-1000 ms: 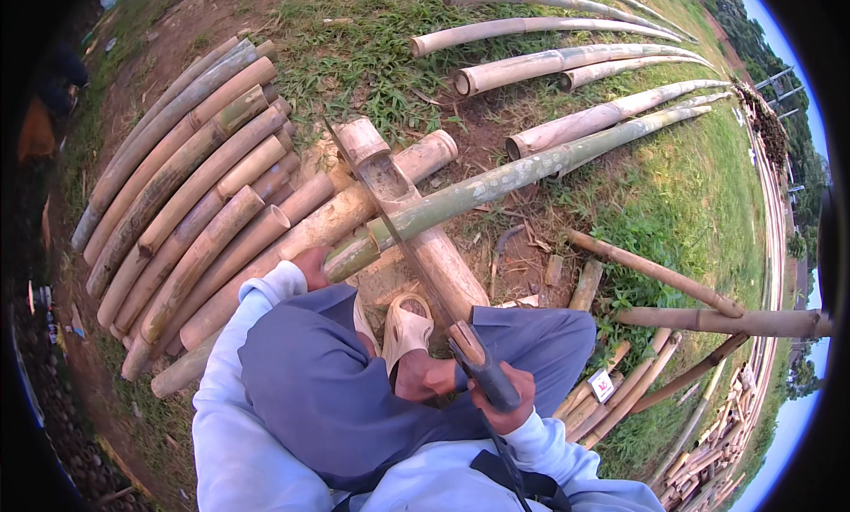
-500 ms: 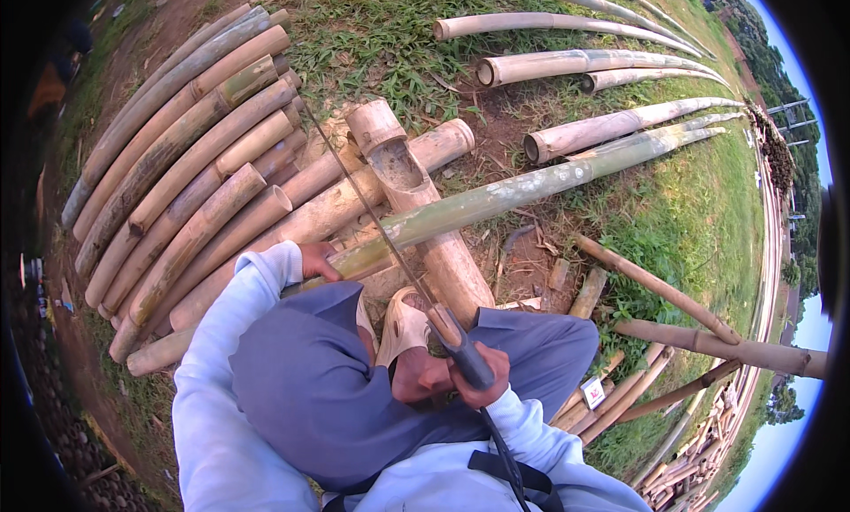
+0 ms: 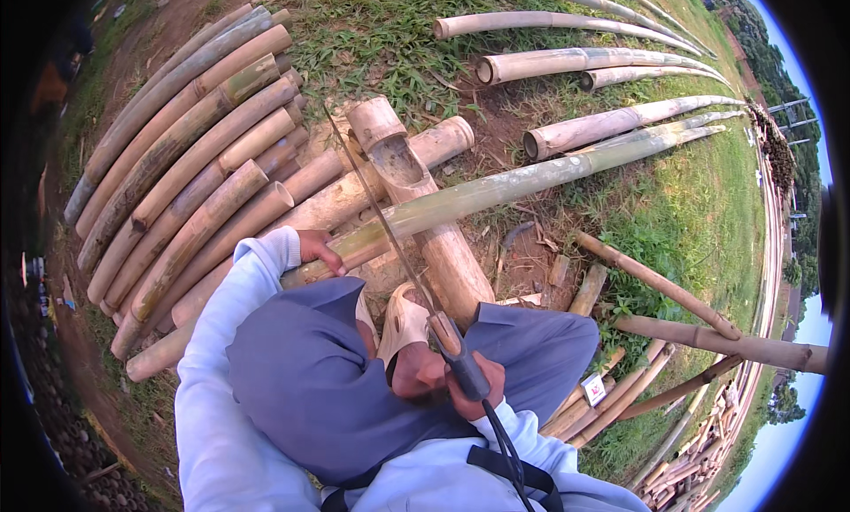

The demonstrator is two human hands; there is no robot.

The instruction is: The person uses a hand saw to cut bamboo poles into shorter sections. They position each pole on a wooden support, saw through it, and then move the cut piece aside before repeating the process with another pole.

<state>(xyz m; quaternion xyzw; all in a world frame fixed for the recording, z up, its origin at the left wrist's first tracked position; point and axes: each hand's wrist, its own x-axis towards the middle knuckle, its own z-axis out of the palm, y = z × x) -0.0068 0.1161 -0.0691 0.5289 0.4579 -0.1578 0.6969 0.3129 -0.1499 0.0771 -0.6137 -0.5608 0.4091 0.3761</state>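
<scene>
A long greenish bamboo pole (image 3: 522,188) slants from my knees to the far right, resting across a thick notched bamboo support (image 3: 450,268). My left hand (image 3: 315,248) is closed over the pole's near end, left of the saw. In my right hand (image 3: 487,384) is a handsaw (image 3: 464,367), gripped by its dark handle. Its long thin blade crosses the top of the pole, tip pointing up and left. How deep the blade sits in the pole, I cannot tell. A dark cord (image 3: 505,441) hangs beside the handle. My sandalled foot (image 3: 406,328) is close to the blade.
Cut bamboo lengths (image 3: 190,140) lie in a row on the left. Several long poles (image 3: 611,128) stretch over the grass at the far right. A bamboo trestle (image 3: 708,337) stands at right, with a small white card (image 3: 593,389) near more poles beside it.
My right hand has drawn the saw back toward me, so its tip sits nearer the pole. My left hand stays on the pole, its fingers slightly shifted.
</scene>
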